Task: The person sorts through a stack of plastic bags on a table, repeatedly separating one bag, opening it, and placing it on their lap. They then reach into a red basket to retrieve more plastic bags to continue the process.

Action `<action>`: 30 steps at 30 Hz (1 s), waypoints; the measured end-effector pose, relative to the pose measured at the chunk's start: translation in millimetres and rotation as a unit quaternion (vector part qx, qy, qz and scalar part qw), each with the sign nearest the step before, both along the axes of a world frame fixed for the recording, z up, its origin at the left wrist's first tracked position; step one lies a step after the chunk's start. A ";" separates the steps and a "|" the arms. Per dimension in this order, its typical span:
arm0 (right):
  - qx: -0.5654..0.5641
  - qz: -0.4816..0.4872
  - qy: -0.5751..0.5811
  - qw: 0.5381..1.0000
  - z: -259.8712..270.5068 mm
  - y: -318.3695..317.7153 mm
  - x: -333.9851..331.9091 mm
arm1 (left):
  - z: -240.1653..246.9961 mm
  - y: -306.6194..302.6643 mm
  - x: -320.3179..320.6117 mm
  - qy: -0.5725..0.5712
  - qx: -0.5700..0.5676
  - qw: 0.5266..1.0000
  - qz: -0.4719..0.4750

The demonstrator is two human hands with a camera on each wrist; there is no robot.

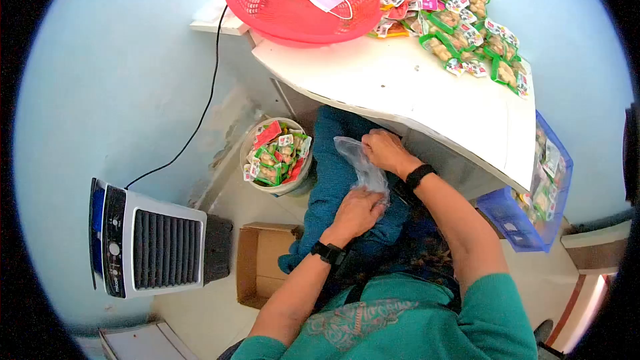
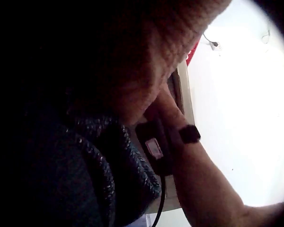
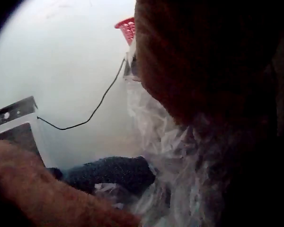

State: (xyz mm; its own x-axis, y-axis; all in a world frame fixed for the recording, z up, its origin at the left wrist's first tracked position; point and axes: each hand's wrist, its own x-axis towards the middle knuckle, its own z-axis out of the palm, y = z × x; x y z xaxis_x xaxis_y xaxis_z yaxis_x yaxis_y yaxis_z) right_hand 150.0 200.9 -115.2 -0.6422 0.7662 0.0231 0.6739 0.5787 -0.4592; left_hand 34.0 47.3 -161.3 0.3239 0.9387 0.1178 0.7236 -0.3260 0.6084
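A clear plastic bag [image 1: 365, 168] stretches between both hands above a teal knitted cloth [image 1: 330, 180] spread over the lap. My right hand [image 1: 388, 152], with a black band at its wrist, pinches the bag near its upper end, fingers curled in. At the lower end my left hand [image 1: 359, 215] grips the bag, its crumpled film showing beside the fingers. In the right wrist view the wrinkled bag [image 3: 165, 156] hangs below the dark right hand [image 3: 180, 61]. The left wrist view shows the left hand [image 2: 156, 61] mostly in shadow, its fingertips hidden.
Ahead stands a white table [image 1: 373, 77] with a red basket [image 1: 260, 10] holding a pink mask, and several snack packets [image 1: 460, 30]. A bucket of packets [image 1: 277, 153], an open carton [image 1: 257, 267] and an air cooler [image 1: 167, 247] are left; a blue crate [image 1: 503, 217] is right.
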 end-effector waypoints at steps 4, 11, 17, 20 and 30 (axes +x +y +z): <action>0.181 -0.016 0.114 0.977 33.4 -35.7 21.3 | -2.0 -0.7 -2.6 0.003 -0.004 1.000 0.002; 0.285 -0.069 0.117 0.949 77.5 -82.0 64.2 | 2.1 -3.0 -1.9 -0.016 -0.006 1.000 0.005; 0.301 -0.179 0.232 0.907 124.4 -104.6 96.5 | 14.9 -10.0 1.1 -0.019 0.057 0.998 0.017; 0.255 -0.249 0.308 0.882 154.4 -117.2 112.1 | 9.1 -9.6 -2.5 -0.107 0.035 0.993 0.034; -0.035 -0.237 0.550 0.800 186.0 -157.8 152.9 | 90.8 -6.2 -7.3 -0.594 -0.161 0.782 0.094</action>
State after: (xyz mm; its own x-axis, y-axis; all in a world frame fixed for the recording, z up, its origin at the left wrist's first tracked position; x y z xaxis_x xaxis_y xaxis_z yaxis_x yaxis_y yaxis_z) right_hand 302.9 43.1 70.8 0.1006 0.9419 0.3205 -0.0241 0.3243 -0.9456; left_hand 26.7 41.1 -70.5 0.0175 0.9996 -0.0223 -0.3989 0.0275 0.9166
